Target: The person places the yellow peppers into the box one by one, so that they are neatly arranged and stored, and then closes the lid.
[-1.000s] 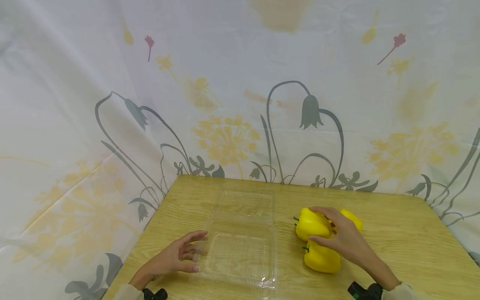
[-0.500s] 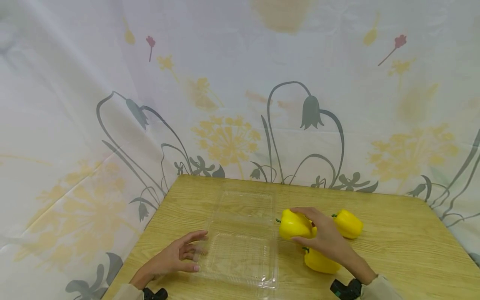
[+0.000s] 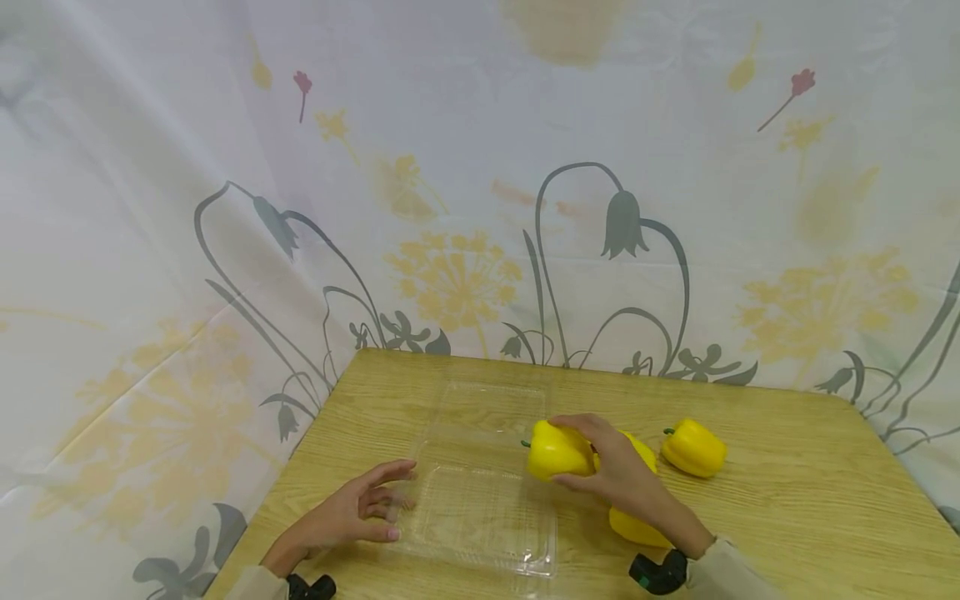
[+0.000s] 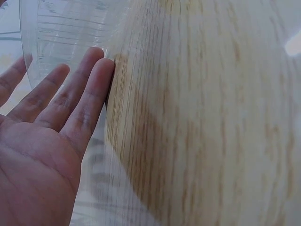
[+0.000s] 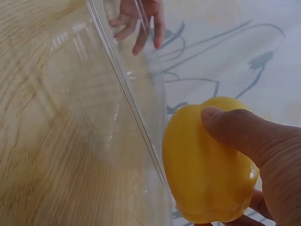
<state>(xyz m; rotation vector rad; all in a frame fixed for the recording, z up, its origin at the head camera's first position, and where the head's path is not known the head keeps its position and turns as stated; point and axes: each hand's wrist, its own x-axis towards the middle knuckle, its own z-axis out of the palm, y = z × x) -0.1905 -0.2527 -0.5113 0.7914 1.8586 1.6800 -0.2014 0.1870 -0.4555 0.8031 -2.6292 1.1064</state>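
Observation:
My right hand [image 3: 626,475] grips a yellow bell pepper [image 3: 558,450] by its sides, raised at the right edge of a clear plastic clamshell container [image 3: 480,508]. In the right wrist view the thumb presses on the pepper [image 5: 207,165], close to the container's rim [image 5: 127,94]. The container lies with its lid [image 3: 491,408] folded back, away from me. My left hand [image 3: 345,512] is at the container's left side, fingers extended. In the left wrist view those fingers [image 4: 89,94] lie against or just beside the clear wall [image 4: 70,28]; contact is hard to tell.
Another yellow pepper [image 3: 695,448] lies at the right on the wooden table [image 3: 810,483]. Two more, a farther pepper [image 3: 641,450] and a nearer pepper [image 3: 633,527], are partly hidden by my right hand and forearm. A flower-patterned curtain [image 3: 480,208] hangs behind the table.
My right hand has lifted one pepper from the group and carried it left to the container's edge. This uncovered the rear right pepper. The left hand has stayed in place.

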